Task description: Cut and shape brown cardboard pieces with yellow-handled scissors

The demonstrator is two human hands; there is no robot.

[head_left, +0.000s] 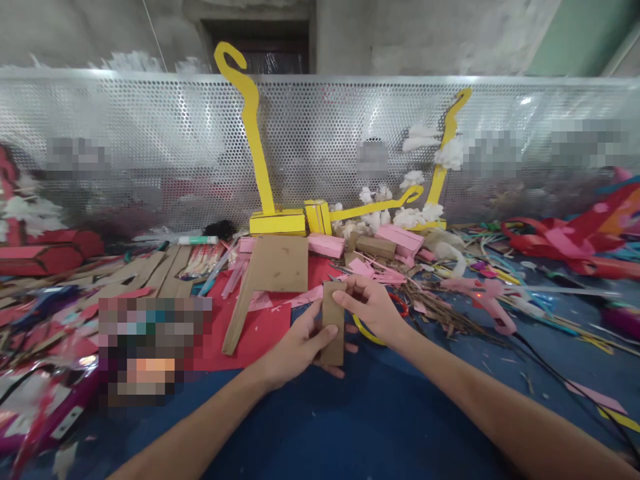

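Note:
A narrow brown cardboard strip (332, 333) is held upright between both hands, above the blue tabletop (320, 427). My left hand (303, 343) grips its lower left side, thumb on the front and fingers behind. My right hand (370, 303) pinches the top end between thumb and fingers. Just behind the right hand lies a pair of scissors with a yellow and red handle (367, 331), partly hidden. Beyond the hands, a larger brown cardboard piece (283, 263) and a long cardboard strip (243, 300) rest on red paper (215, 333).
Yellow hooked cardboard stands (257, 147) rise along the perforated metal panel (175, 133). Pink boxes (325, 245) and twigs (440, 310) lie before them. A pink glue gun (480, 297) with a black cord is at right. Scraps and red boxes (40, 259) crowd the left.

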